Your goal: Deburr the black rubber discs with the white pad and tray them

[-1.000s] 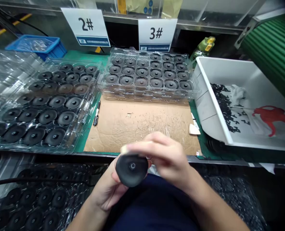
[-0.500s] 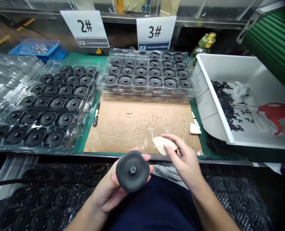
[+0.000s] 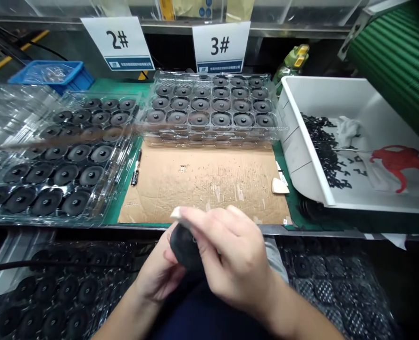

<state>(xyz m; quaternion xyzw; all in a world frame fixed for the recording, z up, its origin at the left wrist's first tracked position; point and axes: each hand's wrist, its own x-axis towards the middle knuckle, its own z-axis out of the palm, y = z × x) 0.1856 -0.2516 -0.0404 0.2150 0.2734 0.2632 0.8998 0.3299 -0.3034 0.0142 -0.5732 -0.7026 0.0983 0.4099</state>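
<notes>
My left hand [image 3: 160,274] grips a round-cornered black disc [image 3: 184,248] with a small central stub, held up in front of the bench edge. Across the disc's face lies my right hand [image 3: 230,250], fingers pinched on a cream sponge wedge [image 3: 176,213]. Only the wedge's tip shows past the fingertips, at the disc's upper edge. Most of the disc's right side is hidden behind my right hand. Beyond both hands a sheet of cardboard [image 3: 202,179] covers the bench.
Clear trays [image 3: 213,134] of similar black discs stand at the back, with another tray [image 3: 99,198] on the left. A white bin [image 3: 306,156] holds small black parts and a red-handled tool [image 3: 400,160]. A second wedge [image 3: 279,186] and a marker [image 3: 136,172] flank the cardboard.
My right hand has moved left with the sponge wedge, from beside the disc onto it. The disc stays in my left hand, now partly covered. The view has shifted slightly.
</notes>
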